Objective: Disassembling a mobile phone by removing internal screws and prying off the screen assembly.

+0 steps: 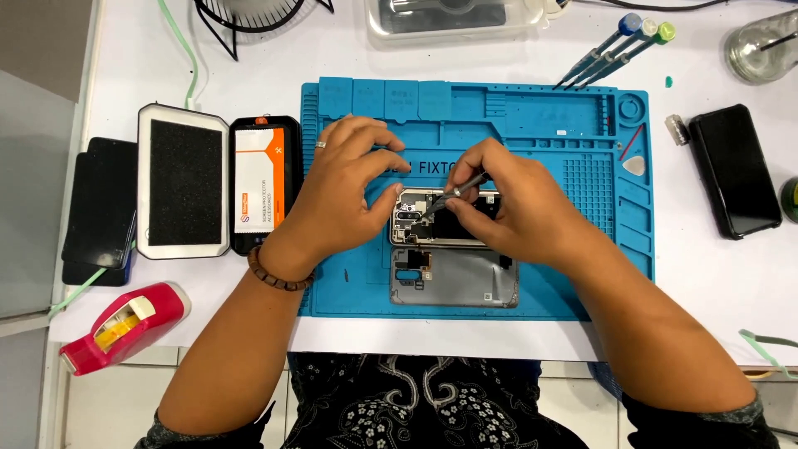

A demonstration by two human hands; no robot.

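Opened phone (432,218) lies between both hands' fingers (384,166) (tweezers (455,191) above).

Blue silicone repair mat (573,274) on white table (715,283). Grey phone back cover (465,287). Red-pink tape dispenser (137,320), yellow inside. Brown bead bracelet (270,273). Black shirt (416,403), white floral pattern. White-orange screen protector packet (264,179).
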